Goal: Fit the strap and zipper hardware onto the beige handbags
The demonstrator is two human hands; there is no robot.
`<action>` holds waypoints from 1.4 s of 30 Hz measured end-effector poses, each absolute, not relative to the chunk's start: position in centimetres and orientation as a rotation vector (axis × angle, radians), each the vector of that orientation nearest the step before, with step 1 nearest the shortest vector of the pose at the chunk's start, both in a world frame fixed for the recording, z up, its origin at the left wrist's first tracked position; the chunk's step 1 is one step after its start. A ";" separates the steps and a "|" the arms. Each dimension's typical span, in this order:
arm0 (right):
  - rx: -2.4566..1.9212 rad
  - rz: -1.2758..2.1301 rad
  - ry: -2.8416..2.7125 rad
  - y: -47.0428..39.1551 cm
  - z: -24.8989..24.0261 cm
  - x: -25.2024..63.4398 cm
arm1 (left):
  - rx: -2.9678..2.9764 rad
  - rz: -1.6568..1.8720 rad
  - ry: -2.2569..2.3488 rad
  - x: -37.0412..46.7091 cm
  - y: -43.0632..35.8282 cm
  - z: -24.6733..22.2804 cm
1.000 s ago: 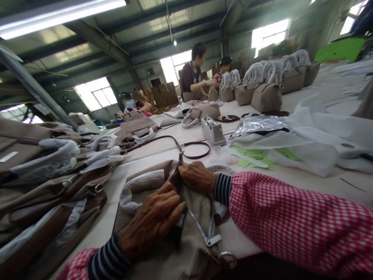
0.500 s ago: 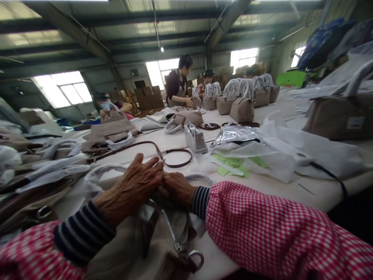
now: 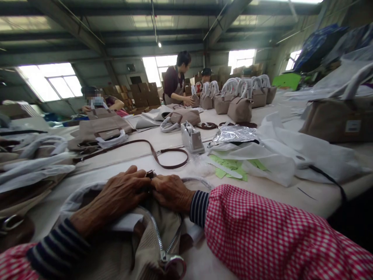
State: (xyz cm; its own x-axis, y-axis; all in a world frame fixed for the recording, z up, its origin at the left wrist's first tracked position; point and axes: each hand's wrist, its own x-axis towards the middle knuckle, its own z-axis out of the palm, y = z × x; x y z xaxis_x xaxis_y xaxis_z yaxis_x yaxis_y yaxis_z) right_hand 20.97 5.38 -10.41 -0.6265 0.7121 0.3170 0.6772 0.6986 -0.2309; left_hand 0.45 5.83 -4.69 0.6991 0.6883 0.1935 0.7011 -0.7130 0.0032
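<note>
A taupe handbag [image 3: 116,249] lies in front of me, its metal zipper [image 3: 155,229] running open toward me to a slider and ring at the near end. At the bag's far end, my left hand [image 3: 122,190] is closed, fingers bent over the edge. My right hand [image 3: 171,191] pinches the same spot, its fingertips against the left ones. A small brown tab with metal [image 3: 150,174] pokes up between the hands; the fingers hide the rest of it. White wrapping covers the bag's handle [image 3: 72,198]. Beyond the hands lies a brown strap [image 3: 151,146], looped on the table.
A tape dispenser [image 3: 192,138] stands past the strap. Green paper slips [image 3: 227,167], a silver plastic pouch [image 3: 236,134] and a white tool with a black cord [image 3: 301,159] lie to the right. More handbags [image 3: 239,109] line the back. Co-workers [image 3: 176,81] work across the table.
Both hands have moved slightly left and lower, with the left fingers now curled in. The bag has shifted left, and more of its open zipper shows. The brown strap now lies apart from the hands.
</note>
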 end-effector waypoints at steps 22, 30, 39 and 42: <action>-1.615 0.096 -2.137 6.8 -3.8 34.8 | -2.612 -0.479 -1.206 1.4 3.9 -7.9; -1.630 0.178 -2.262 6.4 -7.0 36.4 | -2.591 -0.420 -1.200 1.4 4.2 -8.3; -1.483 0.427 -2.207 6.8 -7.1 37.2 | -2.680 -0.445 -1.120 1.2 4.0 -7.8; -1.470 0.427 -2.186 6.5 -7.2 37.6 | -2.690 -0.448 -1.126 1.1 4.1 -7.8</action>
